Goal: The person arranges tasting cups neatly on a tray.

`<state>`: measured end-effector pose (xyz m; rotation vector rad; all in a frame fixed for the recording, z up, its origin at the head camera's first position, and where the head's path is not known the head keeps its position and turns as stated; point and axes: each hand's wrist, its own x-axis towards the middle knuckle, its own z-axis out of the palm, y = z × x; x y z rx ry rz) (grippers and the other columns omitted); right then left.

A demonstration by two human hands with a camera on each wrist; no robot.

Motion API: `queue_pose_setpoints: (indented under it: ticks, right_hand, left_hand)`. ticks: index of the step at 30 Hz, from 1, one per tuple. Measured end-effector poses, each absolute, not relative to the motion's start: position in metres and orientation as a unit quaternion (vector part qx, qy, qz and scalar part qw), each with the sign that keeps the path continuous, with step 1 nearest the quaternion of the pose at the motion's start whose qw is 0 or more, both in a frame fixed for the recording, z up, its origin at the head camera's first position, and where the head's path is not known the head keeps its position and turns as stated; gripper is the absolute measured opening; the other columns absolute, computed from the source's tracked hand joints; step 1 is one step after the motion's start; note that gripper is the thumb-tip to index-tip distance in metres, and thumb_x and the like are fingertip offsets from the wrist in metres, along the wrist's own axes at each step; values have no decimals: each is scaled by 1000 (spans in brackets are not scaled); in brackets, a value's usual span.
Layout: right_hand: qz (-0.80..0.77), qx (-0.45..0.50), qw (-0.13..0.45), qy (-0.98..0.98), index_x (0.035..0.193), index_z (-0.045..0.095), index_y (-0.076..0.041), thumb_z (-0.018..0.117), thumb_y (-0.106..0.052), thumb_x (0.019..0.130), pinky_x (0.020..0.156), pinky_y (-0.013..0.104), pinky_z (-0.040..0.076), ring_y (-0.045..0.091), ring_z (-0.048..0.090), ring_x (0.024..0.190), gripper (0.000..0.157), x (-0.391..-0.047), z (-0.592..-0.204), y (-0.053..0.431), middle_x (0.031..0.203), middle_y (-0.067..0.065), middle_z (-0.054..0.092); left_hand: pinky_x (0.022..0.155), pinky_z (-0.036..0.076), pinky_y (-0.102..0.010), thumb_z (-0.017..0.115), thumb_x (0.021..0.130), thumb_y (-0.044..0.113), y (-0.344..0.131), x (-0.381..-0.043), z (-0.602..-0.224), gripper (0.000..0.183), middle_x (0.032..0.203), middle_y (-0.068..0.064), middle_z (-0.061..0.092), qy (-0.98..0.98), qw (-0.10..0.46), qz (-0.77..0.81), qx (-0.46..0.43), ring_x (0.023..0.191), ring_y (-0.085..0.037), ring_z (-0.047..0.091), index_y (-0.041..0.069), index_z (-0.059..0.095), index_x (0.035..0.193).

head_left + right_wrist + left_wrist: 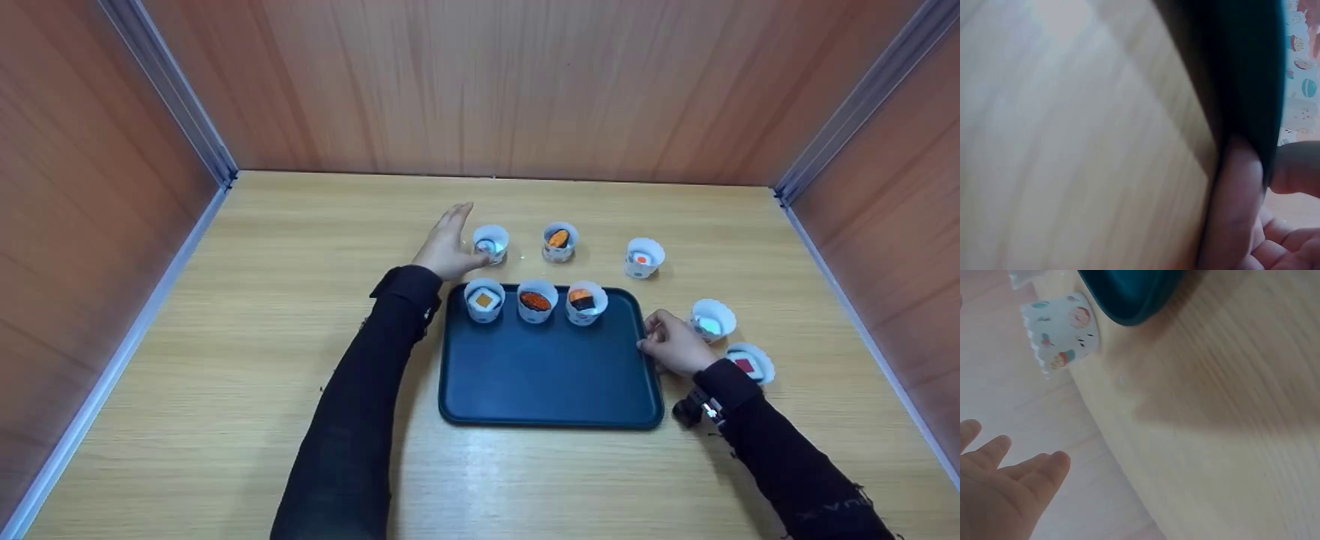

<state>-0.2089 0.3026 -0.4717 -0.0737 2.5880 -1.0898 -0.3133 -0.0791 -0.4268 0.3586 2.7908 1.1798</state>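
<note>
The dark blue-green tray (551,382) lies on the table with three white paper baking cups at its far edge. One of these cups (484,313) has a yellow-and-white piece in it, the others orange-red pieces that look like sushi. At the tray's right rim, my right hand (673,343) pinches the edge between thumb and finger; the right wrist view shows the rim (1252,84) between them. My left hand (450,246) reaches, fingers extended, beside a cup (491,234) behind the tray. Its thumb overlaps that cup in the head view; contact is unclear.
More baking cups stand off the tray: one (560,231) with an orange piece behind it, one (645,251) at back right, and two (711,315) near my right hand. Wood-grain panels (480,90) wall the table at the back and sides.
</note>
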Motion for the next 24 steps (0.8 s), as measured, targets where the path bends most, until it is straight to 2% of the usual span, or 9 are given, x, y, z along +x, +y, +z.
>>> queue_pose_setpoints:
  ticks: [7, 16, 19, 24]
  right_hand:
    - [-380, -31, 159, 911, 109, 45, 2, 58, -8, 93, 53, 25, 48, 12, 52, 59, 22, -210, -474, 304, 77, 3, 50]
    - [-391, -26, 168, 905, 110, 45, 2, 58, -8, 94, 54, 25, 51, 11, 53, 57, 23, -210, -474, 304, 78, 3, 49]
    - [-390, -25, 167, 905, 110, 45, 2, 58, -9, 94, 53, 25, 51, 11, 53, 57, 23, -210, -474, 304, 78, 3, 49]
    - [-394, -18, 168, 904, 110, 45, 2, 59, -8, 94, 54, 24, 50, 11, 52, 59, 24, -210, -473, 304, 78, 2, 49]
  left_hand:
    - [121, 24, -40, 77, 84, 25, -67, -324, -429, 98, 165, -9, 12, 915, 83, 381, 102, 152, -27, 14, 17, 13, 158]
    - [122, 20, -38, 77, 84, 25, -54, -337, -430, 100, 166, -5, 9, 926, 120, 348, 79, 153, -24, 10, 19, 10, 158]
    - [122, 21, -38, 75, 86, 23, -51, -338, -430, 96, 165, -5, 12, 927, 131, 341, 79, 152, -24, 13, 17, 12, 158]
    - [119, 28, -36, 70, 90, 20, -45, -340, -432, 84, 163, -8, 22, 930, 147, 329, 76, 148, -25, 26, 13, 19, 157]
